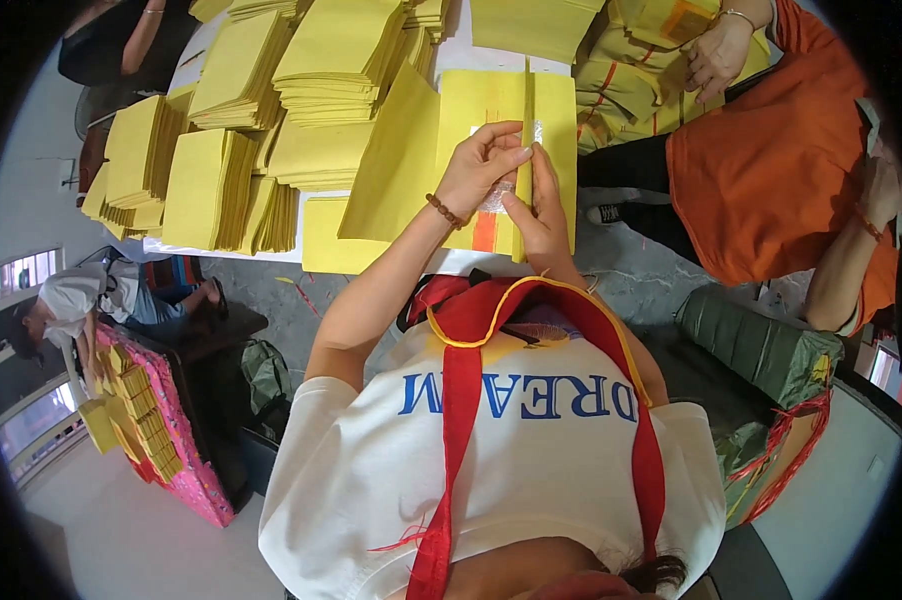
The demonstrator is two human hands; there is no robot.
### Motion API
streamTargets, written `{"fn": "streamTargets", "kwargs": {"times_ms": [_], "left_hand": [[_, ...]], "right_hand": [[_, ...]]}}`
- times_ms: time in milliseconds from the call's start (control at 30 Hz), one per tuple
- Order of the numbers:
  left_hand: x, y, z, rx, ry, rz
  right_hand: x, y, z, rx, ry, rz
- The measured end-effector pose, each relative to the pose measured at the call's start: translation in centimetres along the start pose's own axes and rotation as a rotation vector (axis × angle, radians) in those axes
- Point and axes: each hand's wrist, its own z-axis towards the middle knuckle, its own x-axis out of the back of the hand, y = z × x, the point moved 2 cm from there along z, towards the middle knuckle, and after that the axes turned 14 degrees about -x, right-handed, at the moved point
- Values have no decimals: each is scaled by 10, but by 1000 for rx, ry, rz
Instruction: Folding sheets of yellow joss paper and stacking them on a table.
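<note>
A yellow paper sheet (pixel 461 100) lies at the near edge of the table in front of me. Its right part is raised into a narrow upright fold (pixel 528 95). My left hand (pixel 479 172), with a beaded bracelet at the wrist, pinches this fold from the left. On the other side my right hand (pixel 543 212) grips the same fold, its thumb and fingers close to the left fingertips. Under my hands a shiny silver foil patch (pixel 495 199) and an orange-red strip (pixel 484 234) show on the sheet, partly covered.
Stacks of yellow paper (pixel 336 50) fill the table's left side. A loose yellow sheet (pixel 396 160) stands tilted beside my left forearm. At right, a person in orange (pixel 771 170) is by yellow bundles (pixel 621 105). Another person (pixel 81 300) works at a pink-covered table (pixel 196 455).
</note>
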Motion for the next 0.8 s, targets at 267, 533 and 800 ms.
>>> {"fn": "streamTargets", "kwargs": {"times_ms": [267,533,800], "left_hand": [[4,-7,2,-10,12,-12],[2,-2,-4,15,19,94],[-1,-12,-3,-67,141,113]], "right_hand": [[0,2,-1,-100,-65,254],[-1,-1,-3,-166,-98,389],[1,-1,-3,-211,-69,369]]}}
